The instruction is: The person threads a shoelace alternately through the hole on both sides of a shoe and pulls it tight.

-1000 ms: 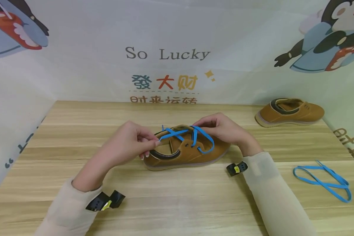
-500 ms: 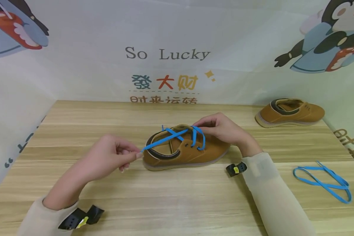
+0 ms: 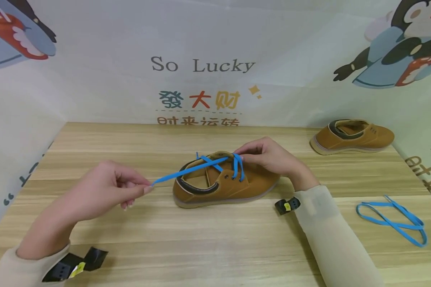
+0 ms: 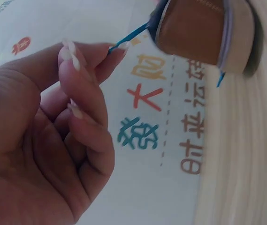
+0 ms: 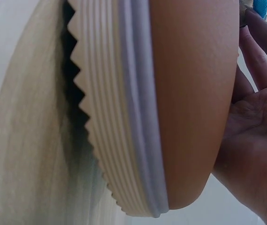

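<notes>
A brown leather lace-up shoe (image 3: 244, 191) stands on its sole mid-table, heel towards the left. A blue shoelace (image 3: 186, 171) runs through some of its eyelets. My left hand (image 3: 104, 193) pinches one end of this lace between thumb and index finger and holds it straight out past the heel; the left wrist view shows the pinched lace (image 4: 135, 34). My right hand (image 3: 274, 159) grips the shoe's upper at the tongue, beside the lacing. In the right wrist view, its thumb lies by the tongue and lace, while the shoe's toe (image 5: 194, 117) hides part of the hand.
Another brown shoe (image 3: 366, 141), without a lace, stands at the back right of the wooden table (image 3: 215, 247). To the right lies a loose blue shoelace (image 3: 411, 216). A printed white backdrop (image 3: 111, 79) closes off the back and sides.
My left hand has moved left and slightly down from the shoe's heel, drawing the lace with it. The lace loop beside the eyelets has shrunk. My right hand stays put.
</notes>
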Demonstrator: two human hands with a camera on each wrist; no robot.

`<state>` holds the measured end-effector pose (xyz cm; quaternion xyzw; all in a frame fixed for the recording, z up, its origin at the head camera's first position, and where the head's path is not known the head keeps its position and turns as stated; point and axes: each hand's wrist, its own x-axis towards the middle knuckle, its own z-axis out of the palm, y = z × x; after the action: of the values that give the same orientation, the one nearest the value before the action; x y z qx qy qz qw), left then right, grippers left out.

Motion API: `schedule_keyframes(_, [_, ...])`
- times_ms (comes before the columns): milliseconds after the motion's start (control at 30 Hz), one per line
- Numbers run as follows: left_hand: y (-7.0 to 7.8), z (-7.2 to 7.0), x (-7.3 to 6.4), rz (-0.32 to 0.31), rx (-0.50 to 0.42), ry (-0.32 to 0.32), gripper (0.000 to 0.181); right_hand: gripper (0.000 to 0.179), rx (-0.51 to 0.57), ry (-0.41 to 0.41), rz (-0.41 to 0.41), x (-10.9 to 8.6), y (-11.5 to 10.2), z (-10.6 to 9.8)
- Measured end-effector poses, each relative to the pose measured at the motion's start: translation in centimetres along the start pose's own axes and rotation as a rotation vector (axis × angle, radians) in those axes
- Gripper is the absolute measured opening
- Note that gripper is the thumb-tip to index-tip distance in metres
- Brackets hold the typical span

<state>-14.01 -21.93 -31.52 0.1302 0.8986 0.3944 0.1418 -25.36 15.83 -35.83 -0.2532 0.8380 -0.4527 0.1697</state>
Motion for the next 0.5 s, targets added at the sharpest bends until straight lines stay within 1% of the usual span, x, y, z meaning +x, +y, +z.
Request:
schedule_keyframes(200, [-0.3, -0.9, -0.5, 0.037, 0.031, -0.041, 0.017, 0.023, 0.009, 0.003, 0.0, 0.0, 0.0, 0.0])
schedule_keyframes(333, [-0.5, -1.2, -0.6, 0.03, 0.043, -0.048, 0.016, 0.023, 0.007, 0.007, 0.006, 0.0, -0.1, 0.0])
schedule_keyframes(433, [-0.6, -0.9, -0.3, 0.01, 0.015, -0.073, 0.018, 0.023, 0.009, 0.01, 0.006, 0.0, -0.1, 0.0])
schedule_keyframes(500, [-0.6, -0.3, 0.1, 0.014, -0.025, -0.107, 0.02, 0.023, 0.008, 0.01, 0.005, 0.0, 0.0, 0.1])
